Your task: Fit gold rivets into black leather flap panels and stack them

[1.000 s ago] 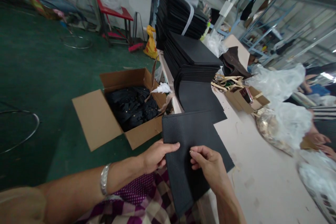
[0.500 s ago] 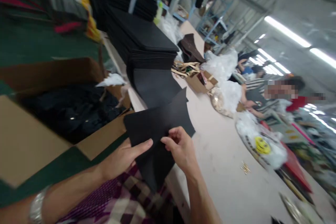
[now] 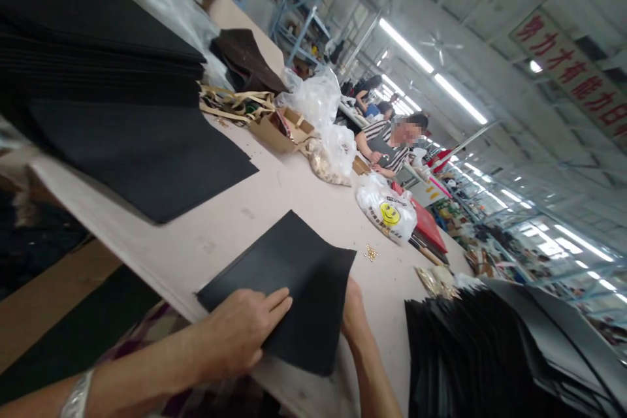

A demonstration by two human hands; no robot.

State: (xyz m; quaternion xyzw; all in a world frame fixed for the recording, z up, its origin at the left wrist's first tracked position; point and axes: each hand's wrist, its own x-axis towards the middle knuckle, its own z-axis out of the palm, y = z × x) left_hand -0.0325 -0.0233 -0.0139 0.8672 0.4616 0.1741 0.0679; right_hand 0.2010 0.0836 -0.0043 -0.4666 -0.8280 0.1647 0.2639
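A black sheet (image 3: 298, 274), smooth like leather or card, lies over the near edge of the pale table (image 3: 304, 189). My left hand (image 3: 245, 323) rests on its lower left part, fingers stretched over the top; the thumb seems to be at the near edge, mostly hidden. At the sheet's right edge, my right hand (image 3: 353, 310) grips it, with the fingertips hidden behind it. To the left lies a tall stack of similar black sheets (image 3: 132, 150).
More black pieces (image 3: 470, 346) are piled at right. Small gold-coloured parts (image 3: 371, 253), a smiley-face bag (image 3: 386, 209) and an open cardboard box (image 3: 279, 134) lie along the table. A person in a striped top (image 3: 389, 144) works beyond. A large carton (image 3: 53, 300) stands at lower left.
The view has swung right. The black sheet has come away from the stack, rightward over the table. My right hand has gone from its surface to its right edge.
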